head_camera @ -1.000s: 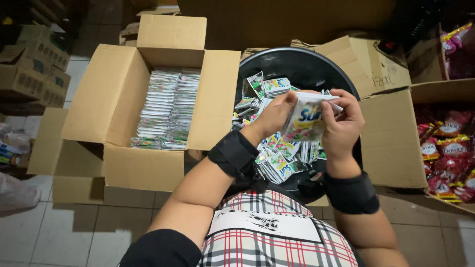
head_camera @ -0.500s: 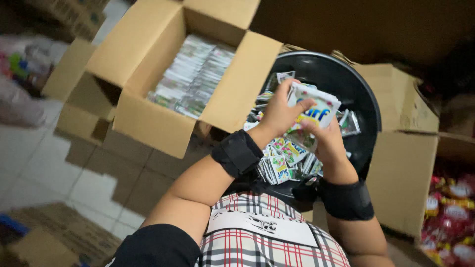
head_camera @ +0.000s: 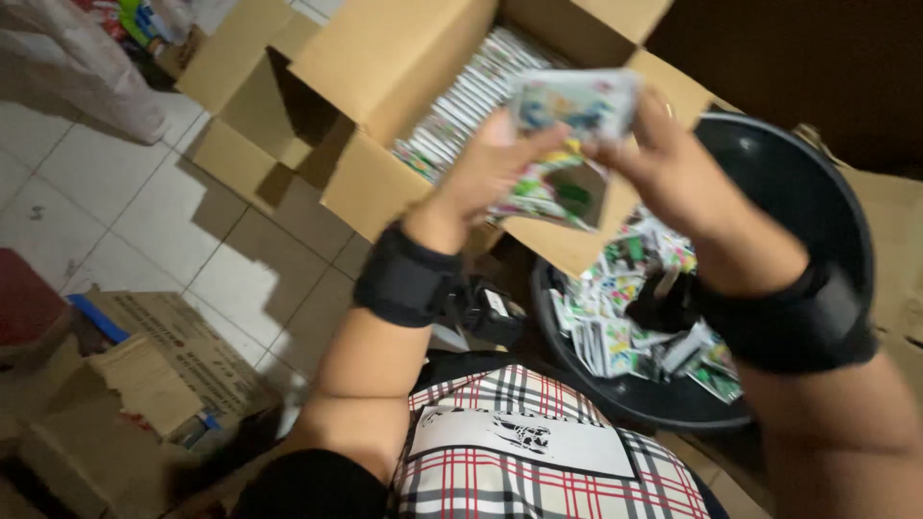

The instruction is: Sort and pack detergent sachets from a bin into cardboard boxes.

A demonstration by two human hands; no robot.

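Observation:
Both my hands hold a stack of small colourful sachets in front of me. My left hand grips the stack from the left and below. My right hand grips it from the right. Black bands wrap both wrists. The stack hangs over the near wall of an open cardboard box that holds rows of packed sachets. Under my right forearm sits a round black tub with several loose sachets heaped in it.
A flattened cardboard box lies on the white tiled floor at the lower left. A pale plastic bag lies at the top left. More cardboard stands right of the tub. The picture is blurred by motion.
The view has swung left and tilted. My hands have carried the sachet stack from above the black tub up and left, over the near wall of the open box.

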